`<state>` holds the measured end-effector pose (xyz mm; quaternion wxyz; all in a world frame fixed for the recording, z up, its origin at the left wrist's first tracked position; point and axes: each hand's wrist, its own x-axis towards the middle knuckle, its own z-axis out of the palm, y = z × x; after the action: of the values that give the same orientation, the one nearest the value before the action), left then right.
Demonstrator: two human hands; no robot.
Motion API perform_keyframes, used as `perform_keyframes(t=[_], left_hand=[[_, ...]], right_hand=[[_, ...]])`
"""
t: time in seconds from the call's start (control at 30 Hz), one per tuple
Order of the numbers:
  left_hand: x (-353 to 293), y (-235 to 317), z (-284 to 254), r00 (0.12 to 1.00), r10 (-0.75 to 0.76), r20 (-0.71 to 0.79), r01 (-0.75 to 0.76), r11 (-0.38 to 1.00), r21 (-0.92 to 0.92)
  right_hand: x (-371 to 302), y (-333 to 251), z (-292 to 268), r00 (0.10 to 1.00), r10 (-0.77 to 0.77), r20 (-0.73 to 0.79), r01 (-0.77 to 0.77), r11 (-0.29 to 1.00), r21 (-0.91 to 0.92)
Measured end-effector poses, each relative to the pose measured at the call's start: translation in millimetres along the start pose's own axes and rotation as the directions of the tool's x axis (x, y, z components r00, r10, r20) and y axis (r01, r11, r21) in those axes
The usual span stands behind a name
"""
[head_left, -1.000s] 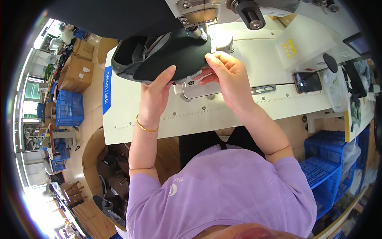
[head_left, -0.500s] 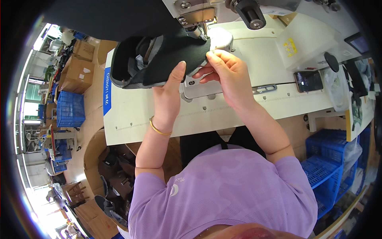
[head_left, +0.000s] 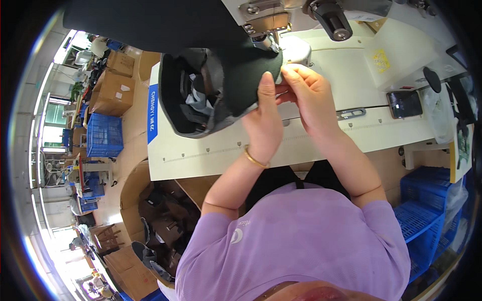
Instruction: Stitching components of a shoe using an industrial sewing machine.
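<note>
A black fabric piece [head_left: 246,75], shaped like a pouch with a grey lining, lies on the white sewing machine table [head_left: 221,156]. Its open mouth is at the left, and bits of pale and dark material show inside. The piece's right edge reaches the presser foot [head_left: 271,44] of the sewing machine [head_left: 265,22]. My left hand [head_left: 265,118] grips the near side of the fabric, thumb on top and fingers hidden underneath. Beside it, my right hand [head_left: 315,98] pinches the edge just in front of the presser foot.
A dark phone [head_left: 404,104] and a clear plastic bag [head_left: 440,113] are at the table's right. Blue crates [head_left: 422,210] stand below there. Left of my seat, a large cardboard box [head_left: 131,195] holds dark pieces. More cartons [head_left: 113,93] and a blue crate [head_left: 104,134] stand farther left.
My left hand has slid right along the fabric, closer to my right hand. The pouch has turned, so its open mouth shows more. The whole view has shifted slightly.
</note>
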<state>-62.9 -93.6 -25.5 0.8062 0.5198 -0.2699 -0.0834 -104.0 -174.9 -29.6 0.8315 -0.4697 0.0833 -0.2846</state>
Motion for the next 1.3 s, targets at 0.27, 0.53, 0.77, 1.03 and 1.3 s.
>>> perform_keyframes(t=[0.27, 0.53, 0.77, 1.03, 1.3], left_hand=[[-62.1, 13.3, -34.7, 0.977, -0.056, 0.206, -0.043, 0.893, 0.448], [134.9, 89.9, -157.1, 0.975, 0.189, 0.118, -0.222, 0.859, 0.462], [166.0, 60.4, -171.3, 0.88, -0.446, 0.164, 0.436, 0.895, 0.097], [141.0, 76.9, -165.2, 0.955, -0.283, 0.094, 0.269, 0.953, 0.138], [117.9, 79.3, -161.4, 0.984, -0.178, 0.002, 0.176, 0.976, 0.131]], right_hand=[[-7.3, -1.9, 5.5, 0.998, 0.028, 0.054, -0.023, 0.996, -0.092], [-18.9, 6.4, 21.4, 0.978, 0.119, 0.173, -0.135, 0.987, 0.088], [-16.9, 6.4, 20.7, 0.981, 0.133, 0.141, -0.154, 0.977, 0.147], [-14.8, 7.9, 13.8, 0.985, 0.093, 0.149, -0.113, 0.984, 0.135], [-25.5, 0.5, 15.3, 0.993, 0.081, 0.084, -0.077, 0.996, -0.054]])
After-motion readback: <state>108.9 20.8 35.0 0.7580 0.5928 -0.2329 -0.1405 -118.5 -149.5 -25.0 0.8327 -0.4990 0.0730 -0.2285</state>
